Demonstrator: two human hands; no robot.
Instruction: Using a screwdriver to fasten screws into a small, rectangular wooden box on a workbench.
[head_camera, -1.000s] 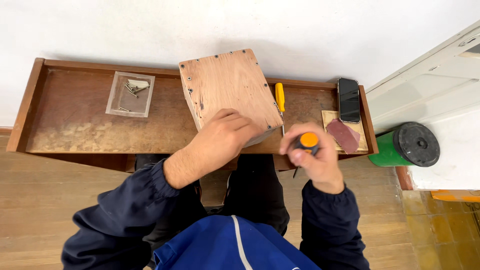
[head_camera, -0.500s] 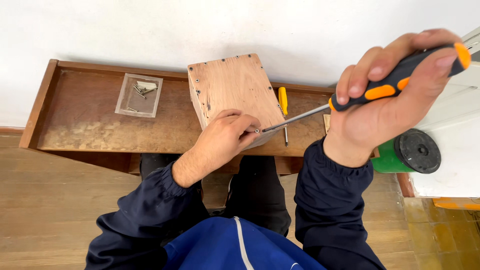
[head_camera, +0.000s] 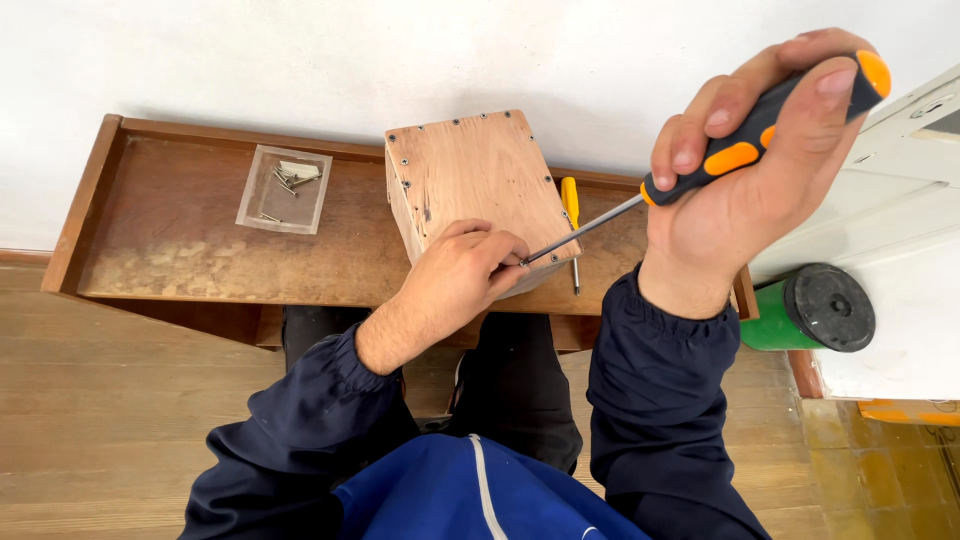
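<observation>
Two hands are at work over one wooden box, which stands on a long wooden tray-like bench against a white wall. The right hand is clenched around the black-and-orange handle of a screwdriver, raised high toward the camera, with the metal shaft slanting down and left to the box's near right edge. The left hand rests on the box's near corner, fingers curled and pinched just at the screwdriver's tip; whether they grip a screw there cannot be told. The box shows a row of small screw heads along its top and left edges. There are two screwdrivers in all: the second, a smaller yellow one, lies on the bench just right of the box, touching neither hand. One clear, shallow dish sits on the bench well left of the box and contains a handful of loose screws, too small to count surely. One green can with a black lid lies on the floor at the right, beside a white cabinet.
</observation>
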